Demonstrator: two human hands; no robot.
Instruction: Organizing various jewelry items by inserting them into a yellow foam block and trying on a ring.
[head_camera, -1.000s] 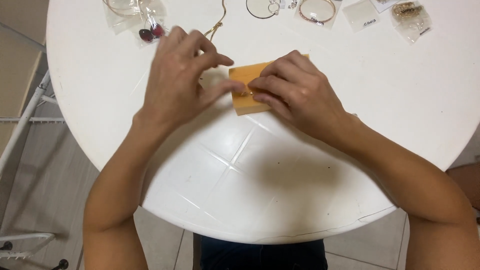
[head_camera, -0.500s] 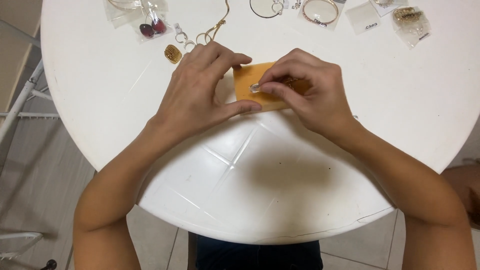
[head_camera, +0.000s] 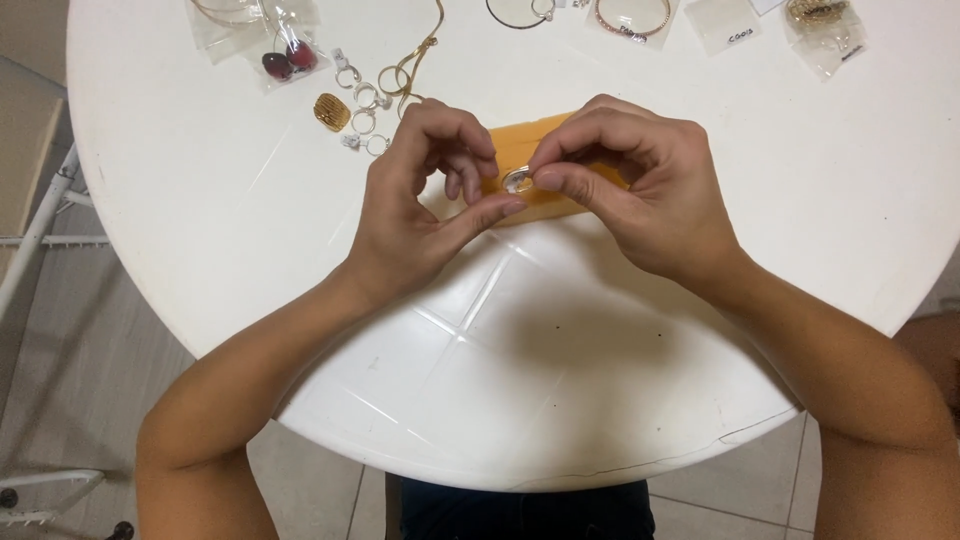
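Small oval silver piece (head_camera: 517, 181), judged light, hard and slippery, was pinched at its rim by right hand (head_camera: 640, 190) and left hand (head_camera: 425, 200) grips, over orange cloth (head_camera: 530, 150) on white surface (head_camera: 300, 250).

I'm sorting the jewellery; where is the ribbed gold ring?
In the head view, the ribbed gold ring lies on the white table, upper left, beside small silver rings, left of the left hand.

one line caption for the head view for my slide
Both hands, left and right, pinch a small oval ring over an orange cloth on a white table.
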